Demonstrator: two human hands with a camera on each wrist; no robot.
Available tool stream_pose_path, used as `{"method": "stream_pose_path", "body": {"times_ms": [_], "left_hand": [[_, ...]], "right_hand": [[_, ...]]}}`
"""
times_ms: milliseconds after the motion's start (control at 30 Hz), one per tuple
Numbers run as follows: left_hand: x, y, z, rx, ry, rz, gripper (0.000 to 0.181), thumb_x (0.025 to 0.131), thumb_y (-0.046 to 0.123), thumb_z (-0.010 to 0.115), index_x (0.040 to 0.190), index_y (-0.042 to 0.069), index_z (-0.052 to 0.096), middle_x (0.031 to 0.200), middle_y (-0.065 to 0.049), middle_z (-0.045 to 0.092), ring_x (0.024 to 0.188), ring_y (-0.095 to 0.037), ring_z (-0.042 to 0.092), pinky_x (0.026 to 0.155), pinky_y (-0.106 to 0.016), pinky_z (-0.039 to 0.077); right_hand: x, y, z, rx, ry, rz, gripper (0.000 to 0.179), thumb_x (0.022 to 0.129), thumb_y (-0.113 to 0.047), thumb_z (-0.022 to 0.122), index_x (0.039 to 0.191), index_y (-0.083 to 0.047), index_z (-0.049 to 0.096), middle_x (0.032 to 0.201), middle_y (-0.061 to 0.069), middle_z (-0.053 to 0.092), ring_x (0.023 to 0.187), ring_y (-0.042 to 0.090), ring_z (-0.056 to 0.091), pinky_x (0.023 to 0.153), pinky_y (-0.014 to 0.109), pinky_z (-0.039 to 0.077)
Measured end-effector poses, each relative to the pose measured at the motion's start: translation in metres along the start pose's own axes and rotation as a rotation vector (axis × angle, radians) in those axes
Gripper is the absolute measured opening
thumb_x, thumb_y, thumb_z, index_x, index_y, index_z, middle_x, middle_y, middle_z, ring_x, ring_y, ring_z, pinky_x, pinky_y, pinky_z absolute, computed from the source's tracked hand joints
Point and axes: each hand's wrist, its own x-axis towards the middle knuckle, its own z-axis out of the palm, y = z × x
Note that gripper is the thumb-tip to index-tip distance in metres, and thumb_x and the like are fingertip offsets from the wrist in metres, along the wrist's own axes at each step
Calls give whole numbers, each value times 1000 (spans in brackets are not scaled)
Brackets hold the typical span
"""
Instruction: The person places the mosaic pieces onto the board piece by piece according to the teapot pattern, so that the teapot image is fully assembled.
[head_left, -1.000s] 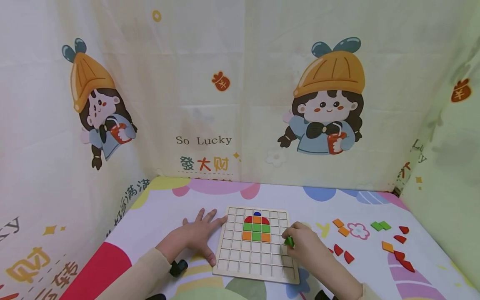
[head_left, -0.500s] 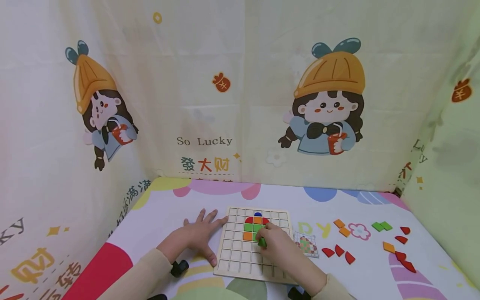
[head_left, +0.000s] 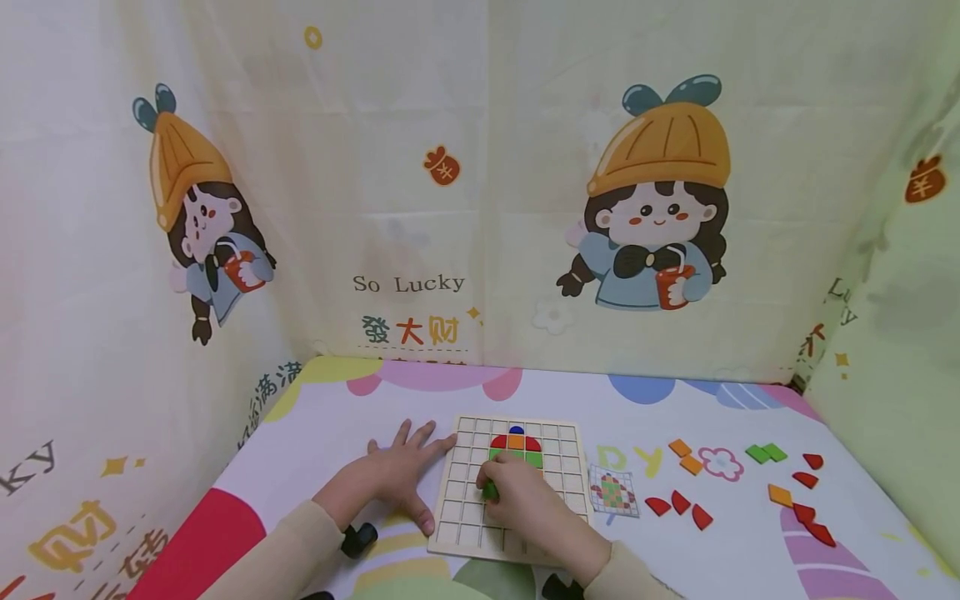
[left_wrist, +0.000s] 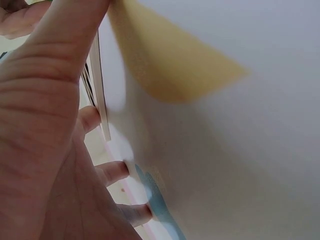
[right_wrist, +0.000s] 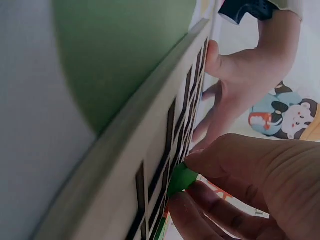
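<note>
A square wooden grid board lies on the table. Near its far side sits a coloured pattern: a blue piece on top, an orange square between red quarter-rounds, and green squares below. My right hand is over the board and hides the pattern's lower part. It pinches a green tile between thumb and fingers, down at the grid in the right wrist view. My left hand rests with spread fingers at the board's left edge, thumb and a fingertip against it.
A small pattern card lies just right of the board. Farther right are loose orange tiles, green tiles and several red quarter-rounds. A printed cloth stands behind the table.
My right hand has moved left from the board's right edge to over its middle, carrying the green tile. The pattern card has come into sight. My left hand has stayed put.
</note>
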Motion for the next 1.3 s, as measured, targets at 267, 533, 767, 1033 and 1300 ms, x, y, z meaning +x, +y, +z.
{"method": "stream_pose_path", "body": {"times_ms": [267,533,767,1033,1300], "left_hand": [[-2,1,-1,-6,-1,3,134,50,76,88,163,43,23,174,-11,13,156,-54,7,99,-91,20],[-2,0,-2,-11,4,9,134,51,75,88,163,43,24,174,-11,13,156,-54,7,100,-91,21],[-1,1,-2,-14,-1,4,133,51,76,87,163,43,24,174,-11,13,156,-54,8,100,-91,20],[1,-2,-1,5,9,-2,134,50,77,87,163,44,24,174,-10,13,156,-53,8,100,-91,20],[2,-3,2,-3,12,17,135,49,77,87,163,44,23,174,-11,13,156,-54,8,99,-92,20]], "right_hand": [[3,0,0,0,-36,20,17,84,-5,83,88,-15,71,86,-9,59,77,7,52,75,24,55],[2,3,-6,-17,-28,19,16,86,-6,83,86,-16,70,83,-8,59,77,7,52,72,24,52],[-2,7,-10,-63,-22,30,18,83,-5,85,80,-17,72,80,-9,62,75,7,53,72,27,53],[-1,8,-10,-29,-31,26,13,82,-4,84,85,-14,76,82,-8,65,77,6,54,74,27,54],[2,8,-9,-47,-25,43,14,83,-6,84,81,-14,73,77,-8,64,72,7,52,69,25,52]]}}
